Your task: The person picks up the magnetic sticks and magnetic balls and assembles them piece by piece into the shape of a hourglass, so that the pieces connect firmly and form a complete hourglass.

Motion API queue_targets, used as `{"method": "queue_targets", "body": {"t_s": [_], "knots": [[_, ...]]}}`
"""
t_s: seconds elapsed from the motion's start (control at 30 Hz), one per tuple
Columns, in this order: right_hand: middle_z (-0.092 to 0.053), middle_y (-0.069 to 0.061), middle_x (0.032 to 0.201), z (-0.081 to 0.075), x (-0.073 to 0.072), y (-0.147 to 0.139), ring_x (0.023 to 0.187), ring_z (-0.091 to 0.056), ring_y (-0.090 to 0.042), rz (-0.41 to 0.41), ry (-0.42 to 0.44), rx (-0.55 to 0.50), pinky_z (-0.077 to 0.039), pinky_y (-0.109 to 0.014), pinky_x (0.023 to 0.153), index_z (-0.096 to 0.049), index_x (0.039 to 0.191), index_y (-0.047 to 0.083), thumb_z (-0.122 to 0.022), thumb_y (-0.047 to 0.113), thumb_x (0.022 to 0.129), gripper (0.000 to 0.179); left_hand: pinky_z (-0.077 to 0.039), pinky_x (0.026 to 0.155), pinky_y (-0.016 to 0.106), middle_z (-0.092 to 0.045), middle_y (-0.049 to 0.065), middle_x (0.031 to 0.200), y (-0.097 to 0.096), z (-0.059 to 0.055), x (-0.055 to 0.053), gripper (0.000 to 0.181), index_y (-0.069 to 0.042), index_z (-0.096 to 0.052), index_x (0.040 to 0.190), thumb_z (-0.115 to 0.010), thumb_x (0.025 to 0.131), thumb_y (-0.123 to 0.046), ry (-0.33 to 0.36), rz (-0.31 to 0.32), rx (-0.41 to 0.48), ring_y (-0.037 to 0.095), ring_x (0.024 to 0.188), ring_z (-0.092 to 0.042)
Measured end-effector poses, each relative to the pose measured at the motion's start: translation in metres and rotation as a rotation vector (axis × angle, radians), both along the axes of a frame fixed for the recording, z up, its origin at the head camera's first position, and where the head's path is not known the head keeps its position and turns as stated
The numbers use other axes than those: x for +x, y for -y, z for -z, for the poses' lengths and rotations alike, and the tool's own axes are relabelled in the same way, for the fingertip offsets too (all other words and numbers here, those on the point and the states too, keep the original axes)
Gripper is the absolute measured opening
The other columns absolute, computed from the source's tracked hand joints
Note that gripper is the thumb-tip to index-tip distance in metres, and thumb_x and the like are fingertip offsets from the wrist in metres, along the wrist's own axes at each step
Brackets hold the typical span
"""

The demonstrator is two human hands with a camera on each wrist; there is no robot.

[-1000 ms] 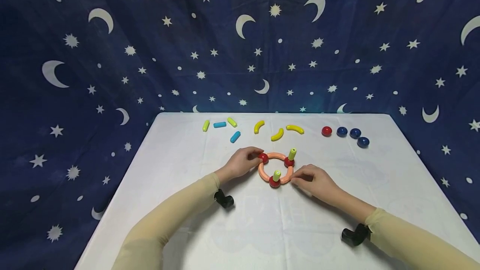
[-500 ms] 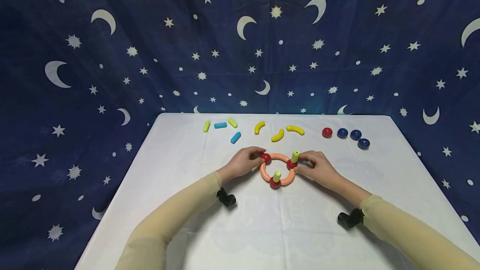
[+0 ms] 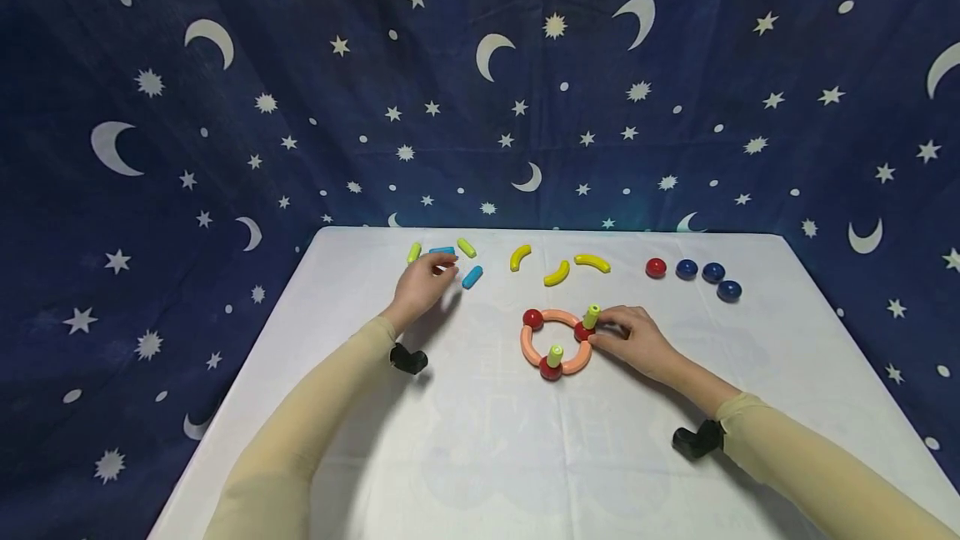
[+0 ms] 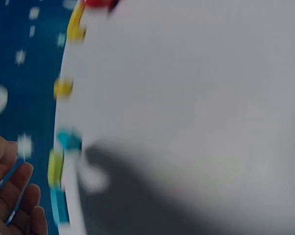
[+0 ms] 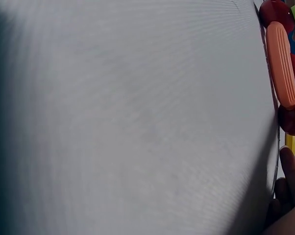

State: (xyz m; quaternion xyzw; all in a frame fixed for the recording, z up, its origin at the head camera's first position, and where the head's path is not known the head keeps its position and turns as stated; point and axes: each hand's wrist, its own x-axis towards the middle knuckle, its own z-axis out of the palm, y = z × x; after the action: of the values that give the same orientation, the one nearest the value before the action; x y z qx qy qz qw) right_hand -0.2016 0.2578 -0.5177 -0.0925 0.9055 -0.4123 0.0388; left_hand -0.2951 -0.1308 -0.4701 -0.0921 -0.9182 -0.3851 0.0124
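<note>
On the white table lies a ring of curved orange pieces (image 3: 530, 348) joined by red balls. Short green sticks stand up from the front ball (image 3: 551, 370) and the right ball (image 3: 582, 332); the back-left ball (image 3: 532, 319) bears none. My right hand (image 3: 637, 342) pinches the right ball beside its green stick (image 3: 592, 317). At the back left, my left hand (image 3: 422, 286) hovers with fingers loosely bent, holding nothing. It is near a blue stick (image 3: 472, 277) and partly covers another blue stick (image 3: 442, 251). Its view (image 4: 12, 200) is blurred.
Two loose green sticks (image 3: 467, 247) lie by the blue ones. Three yellow curved pieces (image 3: 557, 274) are at the back middle. A red ball (image 3: 656, 267) and three dark blue balls (image 3: 686, 269) sit at the back right. A starry cloth (image 3: 450, 107) hangs behind the table.
My left hand has let go of the back-left red ball and moved left and back to the sticks. My right hand has moved from the ring's front-right orange piece to the right ball.
</note>
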Motion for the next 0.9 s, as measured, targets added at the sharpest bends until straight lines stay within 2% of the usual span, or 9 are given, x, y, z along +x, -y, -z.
{"method": "queue_targets", "body": {"t_s": [0.2,0.37,0.6,0.9], "knots": [[-0.065,-0.005,0.127,0.001,0.002,-0.003,0.122,-0.045,-0.026,0.012,0.001,-0.023,-0.042,-0.046,0.096,-0.073,0.122,0.014,-0.078,0.038,0.092,0.039,-0.049,0.095,0.047,-0.064,0.011,0.133,0.035,0.005,-0.021,0.039,-0.009,-0.064,0.137,-0.06,0.102,-0.027,0.055,-0.175,-0.04,0.03,0.118,-0.061],[-0.064,-0.005,0.128,0.001,0.002,-0.003,0.124,-0.044,-0.027,0.016,0.014,-0.045,-0.041,-0.049,0.1,-0.073,0.122,0.016,-0.079,0.038,0.091,0.038,-0.048,0.096,0.05,-0.062,0.015,0.137,0.047,0.01,-0.031,0.043,-0.008,-0.061,0.14,-0.06,0.101,-0.026,0.093,-0.267,-0.047,0.035,0.121,-0.059],[-0.066,-0.006,0.129,0.004,0.003,-0.005,0.124,-0.044,-0.027,0.034,0.01,-0.041,-0.038,-0.052,0.101,-0.072,0.124,0.014,-0.079,0.041,0.09,0.043,-0.04,0.106,0.053,-0.06,0.016,0.138,0.047,0.014,-0.044,0.048,-0.008,-0.057,0.145,-0.06,0.101,-0.028,0.129,-0.319,-0.064,0.039,0.125,-0.052],[-0.067,-0.004,0.128,0.004,0.001,-0.002,0.125,-0.045,-0.026,0.035,0.0,-0.031,-0.038,-0.051,0.102,-0.073,0.124,0.016,-0.079,0.04,0.09,0.042,-0.042,0.101,0.052,-0.063,0.017,0.131,0.042,0.017,-0.053,0.048,-0.006,-0.056,0.144,-0.061,0.102,-0.029,0.15,-0.341,-0.177,0.037,0.118,-0.054]]}}
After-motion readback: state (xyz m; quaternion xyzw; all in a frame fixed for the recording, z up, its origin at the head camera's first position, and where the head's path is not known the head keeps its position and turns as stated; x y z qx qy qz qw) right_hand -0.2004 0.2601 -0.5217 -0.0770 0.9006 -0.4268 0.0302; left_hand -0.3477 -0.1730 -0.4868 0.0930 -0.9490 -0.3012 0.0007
